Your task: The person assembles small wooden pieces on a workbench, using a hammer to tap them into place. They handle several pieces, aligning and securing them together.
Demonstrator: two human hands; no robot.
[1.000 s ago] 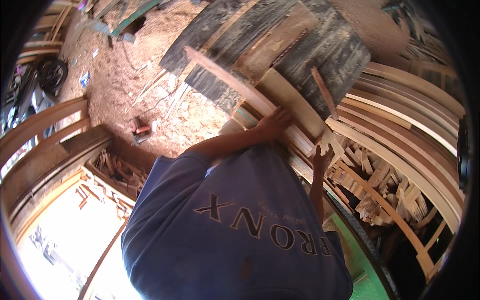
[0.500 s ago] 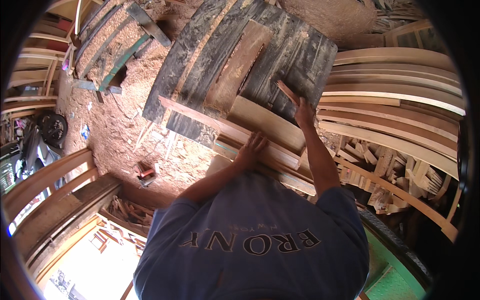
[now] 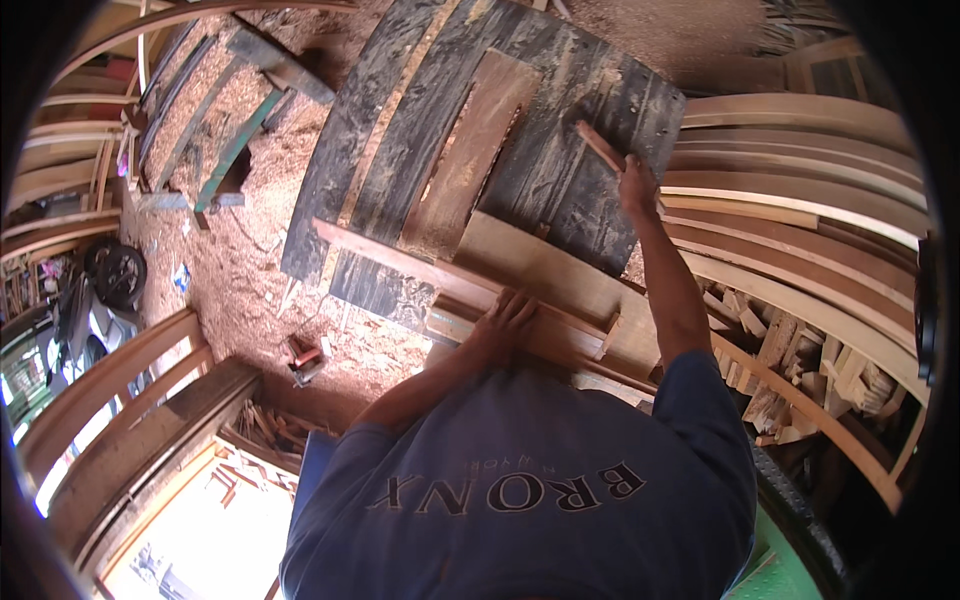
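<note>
A long reddish wooden strip (image 3: 390, 257) lies slantwise across the near part of a dark, dusty worktable (image 3: 350, 165). My left hand (image 3: 507, 322) is on this strip near its middle, fingers bent over it. Held in my right hand (image 3: 638, 188) is a short wooden stick (image 3: 600, 146), which points up and left above the dark tabletop. A wide pale board (image 3: 535, 250) sits between my two hands, just beyond the strip. Farther on, a brown wooden panel (image 3: 470, 150) is set into the tabletop, with narrow dark gaps beside it.
Long planks (image 3: 800, 160) are stacked to the right, above a heap of wood offcuts (image 3: 790, 350). Wood shavings (image 3: 240, 270) cover the floor at left, where a small reddish tool (image 3: 305, 355) lies. A green-and-dark frame (image 3: 235, 150) stands far left, a motorbike (image 3: 95, 290) below it.
My right hand has moved away to the upper right with the stick. My left hand stays on the strip. The whole view has shifted slightly.
</note>
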